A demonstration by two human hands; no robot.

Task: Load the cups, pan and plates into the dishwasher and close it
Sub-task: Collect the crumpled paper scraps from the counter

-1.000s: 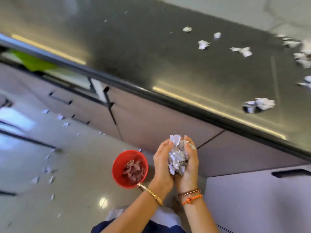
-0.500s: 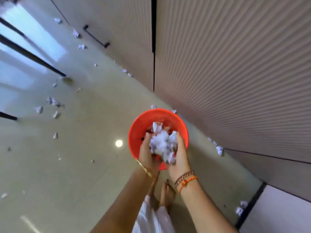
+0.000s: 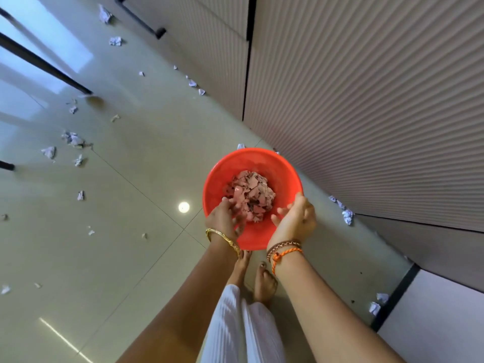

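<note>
No cups, pan, plates or dishwasher are in view. A red plastic tub (image 3: 281, 176) stands on the floor below me, with a heap of torn paper scraps (image 3: 250, 195) in it. My left hand (image 3: 225, 218) hangs over the tub's near left rim, fingers spread and blurred, holding nothing. My right hand (image 3: 297, 216) is over the near right rim, palm turned inward, fingers relaxed and empty. My bare feet (image 3: 264, 281) stand just behind the tub.
Ribbed cabinet fronts (image 3: 366, 100) rise close on the right, one with a black handle (image 3: 141, 18). Crumpled paper bits (image 3: 73, 138) lie scattered over the glossy tiled floor (image 3: 117, 205), more along the cabinet base (image 3: 345, 213). Dark furniture legs (image 3: 44, 64) stand at the left.
Both hands carried a wad of paper from the counter down to the red tub and let it go; the scraps now lie in the tub and the hands have parted.
</note>
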